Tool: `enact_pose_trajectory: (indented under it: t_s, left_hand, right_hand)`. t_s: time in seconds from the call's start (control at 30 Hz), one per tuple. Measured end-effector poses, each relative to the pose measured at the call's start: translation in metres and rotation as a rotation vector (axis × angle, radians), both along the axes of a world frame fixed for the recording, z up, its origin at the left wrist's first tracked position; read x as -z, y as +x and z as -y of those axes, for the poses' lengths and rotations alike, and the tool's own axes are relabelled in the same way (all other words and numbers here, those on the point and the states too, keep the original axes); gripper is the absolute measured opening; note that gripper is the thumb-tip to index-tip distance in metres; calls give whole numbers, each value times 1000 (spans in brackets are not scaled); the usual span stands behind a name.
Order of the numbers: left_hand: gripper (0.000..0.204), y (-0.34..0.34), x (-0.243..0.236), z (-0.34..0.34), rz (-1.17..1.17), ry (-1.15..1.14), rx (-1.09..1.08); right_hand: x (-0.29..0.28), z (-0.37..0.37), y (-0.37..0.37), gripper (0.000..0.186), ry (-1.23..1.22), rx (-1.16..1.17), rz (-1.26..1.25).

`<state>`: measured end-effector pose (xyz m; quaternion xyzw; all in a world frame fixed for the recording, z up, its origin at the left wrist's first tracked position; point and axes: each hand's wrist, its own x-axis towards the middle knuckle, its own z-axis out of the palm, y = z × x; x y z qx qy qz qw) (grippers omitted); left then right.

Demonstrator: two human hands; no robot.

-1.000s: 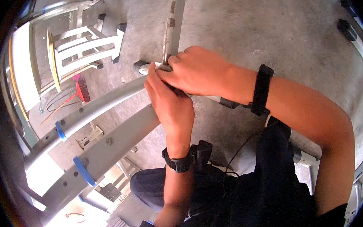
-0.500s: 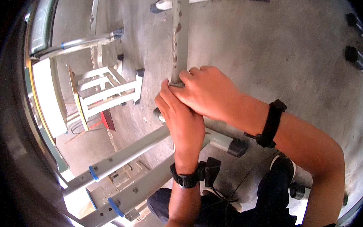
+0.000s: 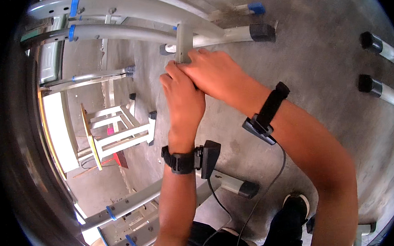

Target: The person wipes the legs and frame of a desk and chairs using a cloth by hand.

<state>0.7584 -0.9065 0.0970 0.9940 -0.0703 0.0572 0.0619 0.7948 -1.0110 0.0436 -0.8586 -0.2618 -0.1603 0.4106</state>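
Note:
A pale grey metal crossbar (image 3: 184, 40) runs between two leg frames of what looks like a desk. My left hand (image 3: 183, 99) closes over it close to the far leg frame (image 3: 122, 8). Beside it and partly overlapping, my right hand (image 3: 221, 72) has its fingers curled over the same bar. Whether something thin lies between the fingers and the metal is hidden. Black straps with small dark devices and cables circle both wrists. Below my hands, the arms hide most of the bar toward the near leg frame (image 3: 145, 230).
White-legged stool (image 3: 123, 141) and a red dustpan (image 3: 121, 160) are on the left. A dark curved edge (image 3: 32, 155) fills the left rim. Black-capped feet (image 3: 370, 83) stand at the right on the grey concrete floor (image 3: 310, 57). My shoe (image 3: 296, 202) is below.
Both hands have slid along the crossbar toward the far leg frame. The view has shifted too, so more of that far frame shows at the top.

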Motion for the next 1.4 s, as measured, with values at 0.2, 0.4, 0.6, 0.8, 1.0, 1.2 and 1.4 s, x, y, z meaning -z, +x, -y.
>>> enact_pose_trajectory:
  t_s: [0.2, 0.4, 0.6, 0.8, 1.0, 1.2, 1.4]
  left_hand:
    - [52, 54, -1, 13, -23, 41, 7]
    - [54, 96, 3, 15, -77, 89, 6]
    - [58, 99, 1, 15, -109, 46, 8]
    - [58, 81, -2, -3, -157, -126, -123]
    - [50, 25, 1, -14, -146, -71, -172]
    - [42, -40, -1, -21, -127, -92, -236]
    - [42, -112, -8, -31, -138, -119, -309]
  right_hand:
    - [-2, 12, 44, 17, -45, 45, -81]
    - [-6, 23, 76, 21, -60, 43, -234]
    - [3, 16, 62, 24, 126, 140, -217]
    - [-14, 4, 40, 36, 122, 150, -390]
    - [-13, -8, -8, 32, 154, 184, -261]
    - [-14, -21, -61, 32, 84, 117, -259]
    - [-17, -36, -118, 38, 90, 11, -282]
